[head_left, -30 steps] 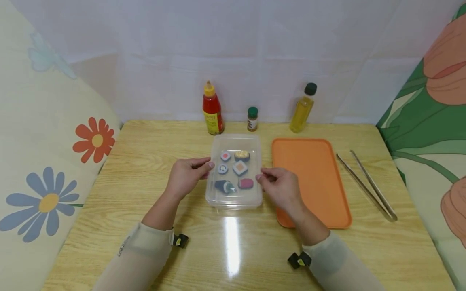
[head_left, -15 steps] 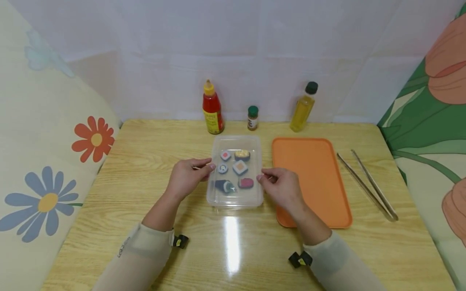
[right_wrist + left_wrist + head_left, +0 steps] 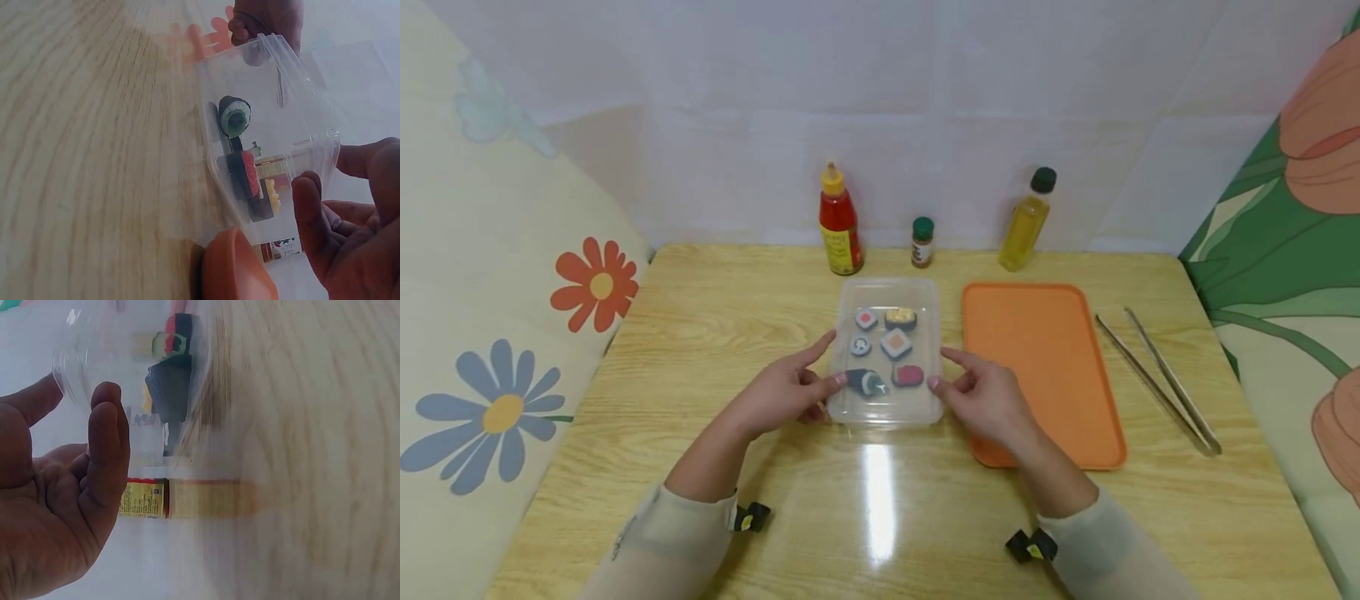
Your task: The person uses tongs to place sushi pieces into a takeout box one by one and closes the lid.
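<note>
A clear lidded plastic box (image 3: 925, 292) lies mid-table with several toy sushi pieces (image 3: 896, 343) inside. My left hand (image 3: 829, 362) is at its near left side, thumb tip against the wall, index finger stretched out along the edge. My right hand (image 3: 942, 369) mirrors it at the near right side, thumb touching, fingers loosely spread. In the left wrist view the left hand (image 3: 75, 419) sits beside the box (image 3: 125, 350), near a dark roll (image 3: 170, 394). In the right wrist view the right hand's fingers (image 3: 312, 212) touch the box (image 3: 294, 100), which holds a green-centred roll (image 3: 235, 116).
An orange tray (image 3: 1041, 367) lies just right of the box, with metal tongs (image 3: 1157, 379) further right. A red sauce bottle (image 3: 839, 221), a small spice jar (image 3: 922, 242) and an oil bottle (image 3: 1027, 221) stand along the back wall. Flowered cushions flank the wooden table (image 3: 700, 333).
Both hands slid toward the box's near end, and their fingers went from pinching the lid's edges to spread and relaxed. The box stayed put.
</note>
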`<action>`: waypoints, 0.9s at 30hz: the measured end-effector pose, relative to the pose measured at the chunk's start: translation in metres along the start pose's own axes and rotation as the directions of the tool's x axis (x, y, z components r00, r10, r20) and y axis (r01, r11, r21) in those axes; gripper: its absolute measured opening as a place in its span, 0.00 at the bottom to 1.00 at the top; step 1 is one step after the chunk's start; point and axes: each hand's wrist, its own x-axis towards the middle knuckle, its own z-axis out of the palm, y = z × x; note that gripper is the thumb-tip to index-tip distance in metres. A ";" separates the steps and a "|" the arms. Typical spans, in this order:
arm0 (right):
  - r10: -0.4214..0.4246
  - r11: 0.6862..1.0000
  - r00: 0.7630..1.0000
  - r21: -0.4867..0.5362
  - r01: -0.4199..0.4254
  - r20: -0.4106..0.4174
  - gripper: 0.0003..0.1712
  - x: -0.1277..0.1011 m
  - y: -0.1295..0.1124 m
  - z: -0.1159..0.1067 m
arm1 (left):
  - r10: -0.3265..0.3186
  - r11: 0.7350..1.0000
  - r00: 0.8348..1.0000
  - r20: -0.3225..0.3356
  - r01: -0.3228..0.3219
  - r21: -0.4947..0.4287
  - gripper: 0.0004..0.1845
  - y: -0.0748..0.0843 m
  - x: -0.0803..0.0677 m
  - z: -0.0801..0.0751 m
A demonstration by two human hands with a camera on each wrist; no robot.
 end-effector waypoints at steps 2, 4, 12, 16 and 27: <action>0.013 1.000 0.999 0.014 -0.014 0.034 0.35 -0.002 0.000 0.000 | 0.002 1.000 1.000 0.004 -0.002 -0.014 0.47 -0.001 -0.003 0.002; 0.027 0.999 0.998 0.037 -0.029 0.064 0.37 -0.003 0.000 -0.001 | 0.008 0.999 1.000 0.007 -0.008 -0.032 0.47 -0.001 -0.005 0.004; 0.011 0.993 0.992 0.115 -0.026 0.129 0.43 -0.007 0.000 -0.001 | 0.043 0.994 0.998 0.037 -0.039 -0.106 0.49 0.002 -0.011 0.010; -0.003 0.992 0.990 0.126 -0.014 0.138 0.44 -0.007 -0.001 0.000 | 0.075 0.990 0.996 0.054 -0.068 -0.127 0.51 0.003 -0.011 0.010; 0.015 0.993 0.989 0.115 -0.032 0.145 0.44 -0.008 -0.004 0.000 | 0.121 0.989 0.991 0.062 -0.114 -0.099 0.51 0.002 -0.008 0.009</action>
